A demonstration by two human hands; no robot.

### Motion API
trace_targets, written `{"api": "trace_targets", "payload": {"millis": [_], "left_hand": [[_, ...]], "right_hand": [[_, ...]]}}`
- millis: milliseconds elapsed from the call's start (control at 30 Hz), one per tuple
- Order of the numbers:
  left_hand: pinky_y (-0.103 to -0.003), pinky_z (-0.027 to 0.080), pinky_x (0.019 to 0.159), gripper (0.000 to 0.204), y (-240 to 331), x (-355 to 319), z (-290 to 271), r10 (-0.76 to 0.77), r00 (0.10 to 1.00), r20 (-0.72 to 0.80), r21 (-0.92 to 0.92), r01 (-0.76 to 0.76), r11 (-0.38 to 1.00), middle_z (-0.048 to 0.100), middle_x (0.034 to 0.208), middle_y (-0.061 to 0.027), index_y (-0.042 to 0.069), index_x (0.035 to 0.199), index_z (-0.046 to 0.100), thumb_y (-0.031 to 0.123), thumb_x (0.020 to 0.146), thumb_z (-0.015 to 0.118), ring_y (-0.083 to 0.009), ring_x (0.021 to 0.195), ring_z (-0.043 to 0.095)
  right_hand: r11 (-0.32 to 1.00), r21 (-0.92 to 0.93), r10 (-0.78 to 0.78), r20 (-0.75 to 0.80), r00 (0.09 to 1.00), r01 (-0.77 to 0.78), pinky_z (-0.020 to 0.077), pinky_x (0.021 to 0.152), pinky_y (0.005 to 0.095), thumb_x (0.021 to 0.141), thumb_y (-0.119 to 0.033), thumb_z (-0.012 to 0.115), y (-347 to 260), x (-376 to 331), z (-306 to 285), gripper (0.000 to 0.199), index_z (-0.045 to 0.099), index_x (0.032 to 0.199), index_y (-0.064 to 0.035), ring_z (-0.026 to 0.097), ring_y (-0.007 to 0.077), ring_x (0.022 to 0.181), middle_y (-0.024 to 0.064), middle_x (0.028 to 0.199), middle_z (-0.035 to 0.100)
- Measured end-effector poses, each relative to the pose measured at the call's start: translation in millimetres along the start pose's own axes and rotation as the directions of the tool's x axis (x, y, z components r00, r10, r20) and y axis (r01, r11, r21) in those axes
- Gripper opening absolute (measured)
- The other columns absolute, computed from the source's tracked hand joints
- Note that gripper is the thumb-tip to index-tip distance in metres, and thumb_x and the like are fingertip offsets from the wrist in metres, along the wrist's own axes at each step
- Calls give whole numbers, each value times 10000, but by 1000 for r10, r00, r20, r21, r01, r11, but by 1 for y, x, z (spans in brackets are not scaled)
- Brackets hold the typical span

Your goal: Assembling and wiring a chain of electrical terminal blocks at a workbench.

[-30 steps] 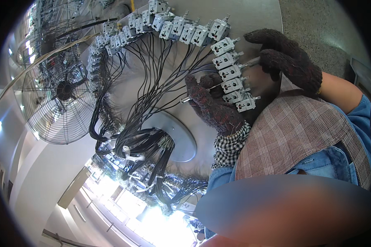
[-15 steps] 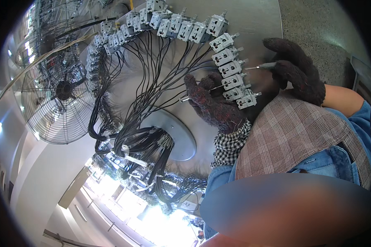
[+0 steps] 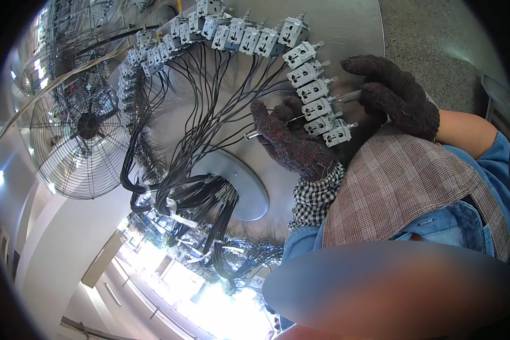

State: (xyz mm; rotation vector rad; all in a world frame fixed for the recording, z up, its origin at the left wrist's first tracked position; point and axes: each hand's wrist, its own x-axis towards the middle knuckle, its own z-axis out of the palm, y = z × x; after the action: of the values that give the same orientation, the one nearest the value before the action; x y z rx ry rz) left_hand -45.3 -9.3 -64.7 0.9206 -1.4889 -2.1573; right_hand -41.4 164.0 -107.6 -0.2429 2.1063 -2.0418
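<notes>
My left hand [image 3: 292,139], in a dark knitted glove, is closed round a slim rod with a silver end [image 3: 251,136]. A thin shaft shows between its fingers and a grey terminal block [image 3: 318,109], seemingly on the same line; its kind is unclear. In the matching glove, my right hand [image 3: 399,96] grips a slim screwdriver [image 3: 351,97], whose front end is at the right side of that block. Other grey blocks adjoin it in a curved row, with a lower block [image 3: 338,133] nearest my lap. Black wires [image 3: 209,113] run from the row.
The blocks stand along a metal table [image 3: 345,28]. Wire bundles pass through an oval opening with a grey rim [image 3: 252,195]. A caged fan [image 3: 88,124] stands at the left. More wire bundles [image 3: 209,249] hang in front of bright light below.
My right hand has moved left with the screwdriver, bringing its front end up to the block. The left hand stays almost in place; the blocks shift slightly in the view.
</notes>
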Motion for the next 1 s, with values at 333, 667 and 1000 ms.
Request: {"api": "trace_targets", "payload": {"millis": [333, 667, 1000], "left_hand": [[-342, 581, 654, 516, -4, 1, -2, 29, 999, 26, -19, -29, 999, 572, 902, -98, 1, 1326, 378, 320, 943, 511, -219, 801, 622], [-349, 586, 630, 533, 0, 3, -4, -44, 999, 24, 4, 44, 999, 567, 878, -107, -11, 1339, 360, 315, 949, 519, -220, 810, 616], [-345, 585, 620, 543, 4, 0, 3, -47, 999, 9, 0, 47, 999, 569, 895, -115, -8, 1344, 351, 351, 959, 482, -215, 795, 619]], "right_hand": [[818, 421, 398, 76, 914, -391, 475, 611, 230, 937, -142, 517, -17, 0, 1, 354, 493, 1276, -43, 530, 82, 670, 95, 1156, 543], [988, 113, 96, 114, 989, -109, 507, 706, 265, 942, -143, 509, -2, 4, -1, 357, 492, 1286, -48, 574, 119, 854, 115, 1197, 534], [975, 186, 117, 38, 992, -122, 489, 687, 240, 943, -158, 515, -9, 0, 5, 338, 512, 1261, -43, 557, 101, 810, 70, 1063, 565]]}}
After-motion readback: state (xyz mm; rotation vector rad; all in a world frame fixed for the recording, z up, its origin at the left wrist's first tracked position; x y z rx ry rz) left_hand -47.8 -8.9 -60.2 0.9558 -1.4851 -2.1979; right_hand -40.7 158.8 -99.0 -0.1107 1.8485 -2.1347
